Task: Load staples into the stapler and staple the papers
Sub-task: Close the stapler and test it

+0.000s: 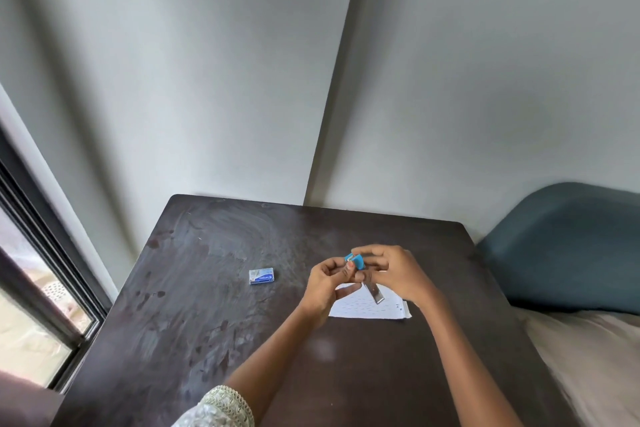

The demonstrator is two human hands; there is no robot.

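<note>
Just right of the frame's centre, both hands meet above the papers and hold the stapler between them, off the table. The left hand pinches the blue plastic end with thumb and fingers closed on it; the right hand wraps the same body from the right, fingers curled shut around it. A thin metal strip, shiny and flat, slopes from the grip down toward the lower right of the frame, so the stapler's long axis runs from upper left to lower right; I judge this to be its opened magazine or base, though the detail is too small to be sure. The staple box, a small blue and white cardboard rectangle, lies flat on the table well to the left of the hands, long side running left to right, and the left hand is the nearer 1 to it. The papers are white, printed with faint rows of marks, lying flat beneath the hands. The table is dark wood, smeared and dull. No staples are visible outside the box.
</note>
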